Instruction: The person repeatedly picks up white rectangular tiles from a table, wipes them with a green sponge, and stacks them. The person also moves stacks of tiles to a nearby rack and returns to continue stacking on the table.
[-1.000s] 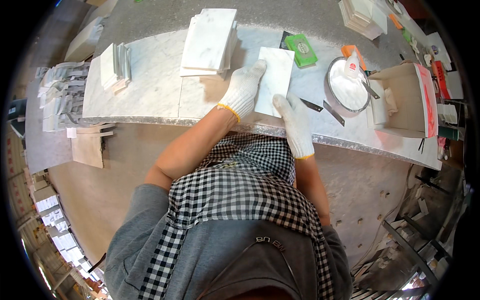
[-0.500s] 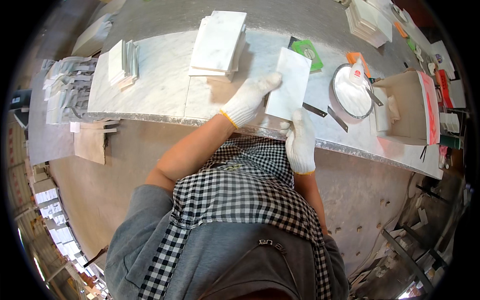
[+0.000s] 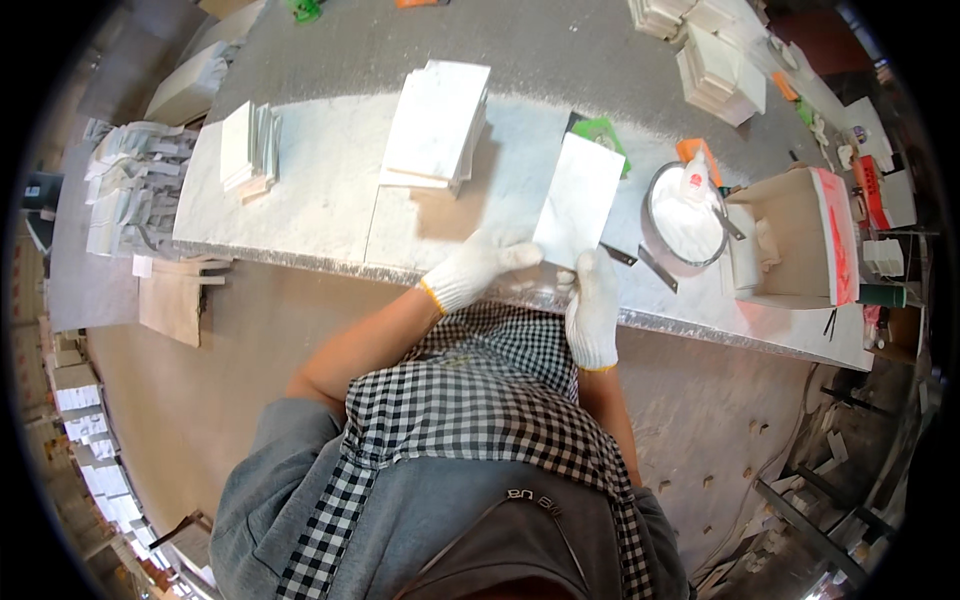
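A white rectangular marble tile (image 3: 580, 198) is tilted up over the table's near edge. My left hand (image 3: 478, 270), in a white knit glove with a yellow cuff, holds it by the lower left corner. At the lower right corner my right hand (image 3: 595, 318), gloved the same way, grips it between thumb and fingers. Some fingers are hidden behind the tile. Beyond the tile lies a green square pad (image 3: 602, 136). To the right are two thin dark metal blades, one (image 3: 657, 269) beside a round bowl of white paste (image 3: 688, 212).
A stack of marble tiles (image 3: 436, 125) stands left of my hands, with a smaller stack (image 3: 248, 148) farther left. A white squeeze bottle (image 3: 694, 178) rests over the bowl. An open cardboard box (image 3: 790, 235) sits to the right. More tile stacks (image 3: 722, 75) stand at the back right.
My left hand has slid from the tile's left edge down to its lower corner. The view has shifted, so the table things appear lower.
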The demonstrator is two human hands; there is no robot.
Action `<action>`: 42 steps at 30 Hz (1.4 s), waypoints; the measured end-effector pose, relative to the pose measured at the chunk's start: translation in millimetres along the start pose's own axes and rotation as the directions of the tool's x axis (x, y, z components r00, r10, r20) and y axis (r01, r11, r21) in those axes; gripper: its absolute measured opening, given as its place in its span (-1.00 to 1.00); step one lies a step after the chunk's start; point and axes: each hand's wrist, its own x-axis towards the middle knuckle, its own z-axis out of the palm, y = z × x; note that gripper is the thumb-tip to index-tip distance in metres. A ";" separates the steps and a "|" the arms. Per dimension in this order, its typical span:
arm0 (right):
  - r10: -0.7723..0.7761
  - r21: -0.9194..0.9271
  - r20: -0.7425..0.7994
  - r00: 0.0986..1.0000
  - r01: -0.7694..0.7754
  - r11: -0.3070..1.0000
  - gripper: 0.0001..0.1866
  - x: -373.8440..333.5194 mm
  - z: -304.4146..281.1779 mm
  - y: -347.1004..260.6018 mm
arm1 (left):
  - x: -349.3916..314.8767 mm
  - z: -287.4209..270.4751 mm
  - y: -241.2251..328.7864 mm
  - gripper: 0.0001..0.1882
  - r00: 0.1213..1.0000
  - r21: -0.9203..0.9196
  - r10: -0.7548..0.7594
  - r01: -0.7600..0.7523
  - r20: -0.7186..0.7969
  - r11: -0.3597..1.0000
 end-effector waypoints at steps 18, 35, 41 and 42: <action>-0.142 -0.147 0.040 0.989 0.146 0.978 -0.66 -1.1 -8.8 20.4 | 4.3 16.9 25.9 -0.59 0.942 0.350 0.303 -0.238 -0.145 0.906; 0.017 -0.198 0.207 0.978 0.025 0.980 -0.53 -20.4 15.8 -1.5 | -101.5 -71.1 133.5 -0.60 0.618 0.526 0.616 -0.356 -0.488 0.773; 0.142 -0.345 0.269 0.953 -0.043 0.938 -0.61 -15.7 32.4 2.1 | -109.6 -203.6 104.6 -0.63 0.553 0.321 0.335 -0.127 -0.763 0.939; 0.149 -0.346 0.272 0.951 -0.048 0.937 -0.61 -13.3 34.2 3.2 | -105.3 -218.5 91.7 -0.65 0.525 0.299 0.299 -0.087 -0.797 0.950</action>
